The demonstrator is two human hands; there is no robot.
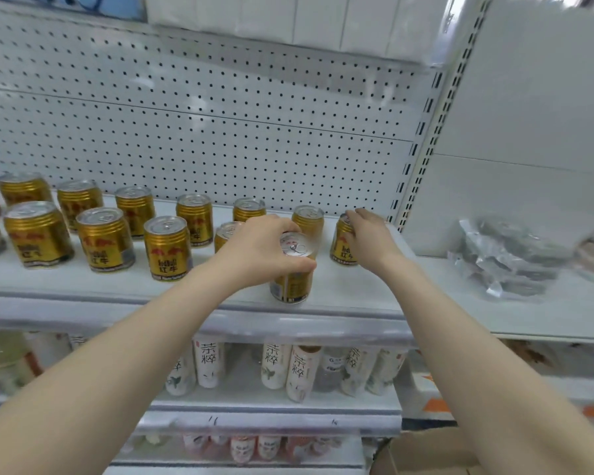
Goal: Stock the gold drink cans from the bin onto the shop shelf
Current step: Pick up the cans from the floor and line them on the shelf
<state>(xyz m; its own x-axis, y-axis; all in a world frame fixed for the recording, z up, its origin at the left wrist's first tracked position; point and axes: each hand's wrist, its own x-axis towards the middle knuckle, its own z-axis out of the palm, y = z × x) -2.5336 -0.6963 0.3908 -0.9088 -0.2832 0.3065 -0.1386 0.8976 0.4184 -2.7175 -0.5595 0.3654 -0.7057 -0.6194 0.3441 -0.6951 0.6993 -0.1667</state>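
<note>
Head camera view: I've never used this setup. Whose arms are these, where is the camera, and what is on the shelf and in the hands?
There is no machine here. A person works bare-handed, and the one camera sits on their head, looking forward and down, so both arms reach in from the bottom. The left hand grips the top of a gold can standing near the front edge of the white shelf. The right hand holds the end can, the one farthest right. More gold cans stand in two rows to the left. Tea bottles fill the shelf below, and silver packets lie on the next shelf to the right.
</note>
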